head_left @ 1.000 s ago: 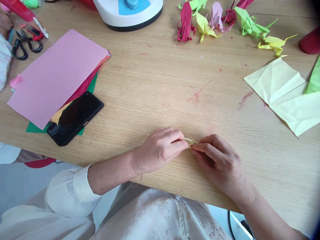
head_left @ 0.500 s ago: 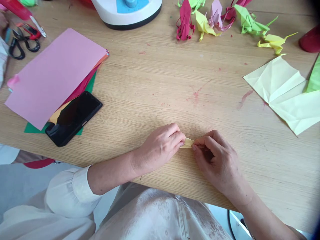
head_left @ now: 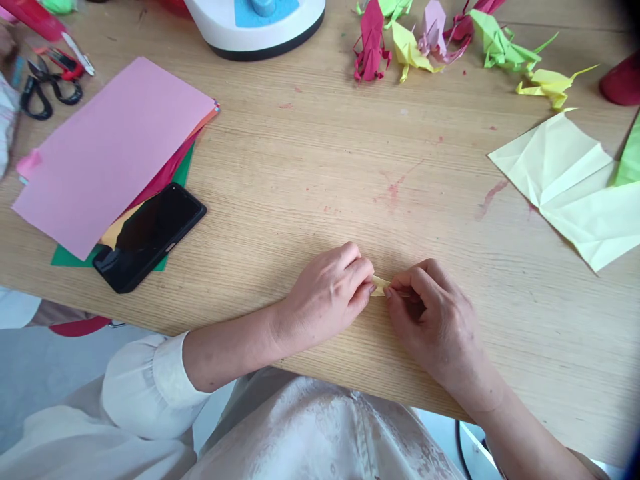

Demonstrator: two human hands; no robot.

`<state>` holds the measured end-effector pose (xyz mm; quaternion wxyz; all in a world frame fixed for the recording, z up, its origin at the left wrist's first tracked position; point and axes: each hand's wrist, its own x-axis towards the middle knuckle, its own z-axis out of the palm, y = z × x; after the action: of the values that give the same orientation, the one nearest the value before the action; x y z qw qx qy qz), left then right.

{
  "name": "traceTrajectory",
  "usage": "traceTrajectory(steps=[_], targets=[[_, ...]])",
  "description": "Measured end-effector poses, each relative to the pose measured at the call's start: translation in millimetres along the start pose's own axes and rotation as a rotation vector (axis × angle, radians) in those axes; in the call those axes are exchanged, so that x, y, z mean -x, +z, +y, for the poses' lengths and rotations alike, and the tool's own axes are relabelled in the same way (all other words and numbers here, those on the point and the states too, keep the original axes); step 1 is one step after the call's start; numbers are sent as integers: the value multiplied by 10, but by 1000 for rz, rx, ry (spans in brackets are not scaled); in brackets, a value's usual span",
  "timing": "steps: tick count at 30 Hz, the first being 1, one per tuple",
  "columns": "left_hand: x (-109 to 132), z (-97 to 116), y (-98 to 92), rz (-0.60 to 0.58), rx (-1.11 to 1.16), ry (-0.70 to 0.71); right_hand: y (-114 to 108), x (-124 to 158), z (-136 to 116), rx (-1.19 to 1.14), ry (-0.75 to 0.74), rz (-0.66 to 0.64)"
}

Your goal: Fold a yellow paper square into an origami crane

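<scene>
Between my two hands, just above the front part of the table, is a small folded piece of pale yellow paper (head_left: 379,287). My left hand (head_left: 327,297) pinches its left end, thumb against curled fingers. At the right end, my right hand (head_left: 440,320) grips it between thumb and fingertips. Only a short strip of the paper shows; the rest is hidden by my fingers. A creased, unfolded pale yellow sheet (head_left: 575,190) lies farther right on the table.
Folded paper figures stand at the back right, among them a crimson one (head_left: 371,43) and a green one (head_left: 507,50). On the left are stacked coloured papers (head_left: 117,147), a black phone (head_left: 150,237) and scissors (head_left: 50,87). A white and blue device (head_left: 260,30) stands at the back.
My left hand has shifted slightly right, closer to my right hand, and its thumb has moved along the folded paper. The right hand stays almost in place.
</scene>
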<state>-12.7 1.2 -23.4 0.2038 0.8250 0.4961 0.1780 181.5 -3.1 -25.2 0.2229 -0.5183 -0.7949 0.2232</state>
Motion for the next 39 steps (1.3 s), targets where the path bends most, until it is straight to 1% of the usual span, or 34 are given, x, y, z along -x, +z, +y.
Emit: traceTrajectory(steps=[6,12,15,19,24,26,32,39], targets=[[-23,31,27,24,-43,-15,3,4,-2,3,2,6],[-25,30,25,30,-36,-14,-53,36,8,-103,-6,7],[-23,22,28,31,-36,-8,-82,77,22,-112,-39,17],[-24,23,25,24,-37,-11,-101,169,58,-40,-155,9],[-29,30,16,12,-61,-10,-96,266,139,110,-370,-4],[-30,28,18,9,-65,-12,-90,276,160,152,-409,-12],[-26,20,30,24,-49,-4,-78,266,155,202,-407,-27],[-26,20,32,29,-58,2,-61,274,154,198,-394,-22]])
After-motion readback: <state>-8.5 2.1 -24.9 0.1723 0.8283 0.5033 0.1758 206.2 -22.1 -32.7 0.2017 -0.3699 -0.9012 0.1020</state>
